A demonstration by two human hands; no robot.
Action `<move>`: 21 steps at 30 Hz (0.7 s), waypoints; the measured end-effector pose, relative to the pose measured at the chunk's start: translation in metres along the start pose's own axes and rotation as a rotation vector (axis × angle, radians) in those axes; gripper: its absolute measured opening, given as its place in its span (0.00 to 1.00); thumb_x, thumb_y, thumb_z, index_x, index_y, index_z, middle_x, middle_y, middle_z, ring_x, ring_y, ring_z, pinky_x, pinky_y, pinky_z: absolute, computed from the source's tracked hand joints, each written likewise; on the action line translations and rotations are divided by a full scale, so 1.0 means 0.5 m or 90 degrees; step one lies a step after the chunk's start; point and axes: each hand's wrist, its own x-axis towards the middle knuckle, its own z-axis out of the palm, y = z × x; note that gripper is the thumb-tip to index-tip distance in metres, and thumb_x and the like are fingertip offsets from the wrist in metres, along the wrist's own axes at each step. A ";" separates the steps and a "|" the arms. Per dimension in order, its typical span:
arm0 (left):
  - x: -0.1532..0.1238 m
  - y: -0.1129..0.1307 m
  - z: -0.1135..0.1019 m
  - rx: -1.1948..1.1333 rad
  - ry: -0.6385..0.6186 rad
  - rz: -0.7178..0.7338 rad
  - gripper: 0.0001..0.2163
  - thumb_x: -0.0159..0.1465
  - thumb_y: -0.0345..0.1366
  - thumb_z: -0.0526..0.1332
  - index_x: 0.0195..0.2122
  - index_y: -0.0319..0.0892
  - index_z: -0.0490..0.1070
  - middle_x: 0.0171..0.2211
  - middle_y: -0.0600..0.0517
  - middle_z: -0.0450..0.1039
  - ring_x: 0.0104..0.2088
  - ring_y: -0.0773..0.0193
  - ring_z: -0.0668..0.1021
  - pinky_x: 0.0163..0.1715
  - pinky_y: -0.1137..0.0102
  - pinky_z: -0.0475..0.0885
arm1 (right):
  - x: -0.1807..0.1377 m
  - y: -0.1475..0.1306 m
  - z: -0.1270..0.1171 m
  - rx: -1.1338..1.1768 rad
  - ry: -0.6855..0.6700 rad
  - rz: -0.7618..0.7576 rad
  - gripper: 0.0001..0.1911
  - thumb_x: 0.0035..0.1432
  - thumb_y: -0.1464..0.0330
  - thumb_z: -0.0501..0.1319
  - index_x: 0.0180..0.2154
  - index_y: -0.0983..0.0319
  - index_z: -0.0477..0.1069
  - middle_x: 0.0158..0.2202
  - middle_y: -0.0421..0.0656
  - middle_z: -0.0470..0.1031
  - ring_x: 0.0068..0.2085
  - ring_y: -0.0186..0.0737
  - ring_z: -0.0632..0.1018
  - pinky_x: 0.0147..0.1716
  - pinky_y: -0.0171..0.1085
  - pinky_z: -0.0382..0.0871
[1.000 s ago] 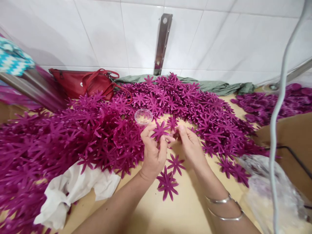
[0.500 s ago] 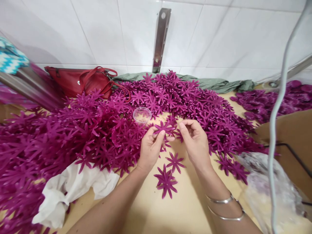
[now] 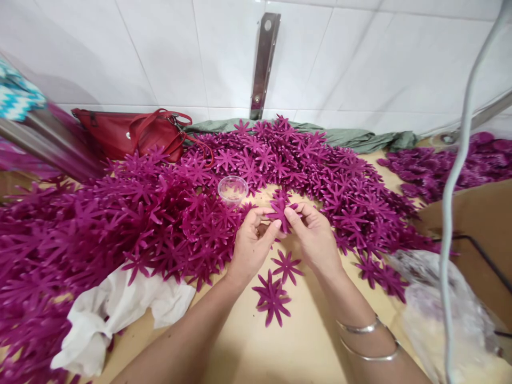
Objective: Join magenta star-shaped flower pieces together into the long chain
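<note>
Glossy magenta star-petalled flower piece [image 3: 282, 217] held between left hand [image 3: 252, 242] and right hand [image 3: 316, 237], thumbs and fingers clamped on either side, presumably steadying it above the tan tabletop [image 3: 276, 354].

Held flower [image 3: 283, 214]: partly covered by both thumbs; layer count cannot be told.
Left hand [image 3: 252, 245]: some fingertips hidden behind thumb and flower.
Right hand [image 3: 318, 242]: lower fingers concealed behind thumb and palm.
Flower pile [image 3: 160, 205]: left of left hand, cut off by frame edge; outermost petals blurred.
Clear cup [image 3: 224, 198]: beyond left hand; contents too small to identify.
Red bag [image 3: 116, 133]: beyond left hand; base hidden behind pile.
Cable [image 3: 447, 224]: right of right hand; both ends out of frame.
</note>
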 end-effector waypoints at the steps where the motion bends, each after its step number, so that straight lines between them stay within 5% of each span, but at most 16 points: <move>1: -0.001 -0.002 -0.001 0.023 0.007 0.012 0.13 0.68 0.38 0.67 0.51 0.44 0.69 0.47 0.48 0.79 0.36 0.66 0.82 0.40 0.69 0.79 | 0.001 0.001 -0.001 -0.005 0.003 -0.001 0.17 0.59 0.54 0.71 0.30 0.59 0.73 0.26 0.36 0.73 0.27 0.34 0.70 0.30 0.36 0.66; 9: -0.004 0.003 -0.012 0.351 0.014 0.260 0.18 0.67 0.34 0.67 0.58 0.48 0.74 0.62 0.44 0.71 0.65 0.52 0.73 0.67 0.52 0.68 | 0.000 0.000 0.000 -0.019 0.090 -0.037 0.18 0.53 0.57 0.75 0.26 0.58 0.70 0.26 0.35 0.69 0.28 0.34 0.68 0.31 0.36 0.64; 15: -0.012 0.002 -0.007 0.242 -0.018 0.153 0.16 0.68 0.35 0.66 0.57 0.49 0.78 0.55 0.46 0.81 0.54 0.53 0.82 0.60 0.56 0.76 | -0.008 0.000 0.010 0.070 0.035 0.007 0.18 0.52 0.59 0.76 0.24 0.58 0.70 0.25 0.35 0.73 0.29 0.36 0.71 0.32 0.36 0.67; 21: -0.007 0.001 -0.019 0.262 0.028 0.140 0.15 0.70 0.36 0.63 0.56 0.50 0.79 0.55 0.50 0.82 0.56 0.54 0.82 0.62 0.56 0.74 | -0.004 0.003 0.006 0.067 -0.015 0.023 0.16 0.56 0.54 0.73 0.26 0.58 0.76 0.26 0.36 0.73 0.30 0.36 0.71 0.35 0.37 0.68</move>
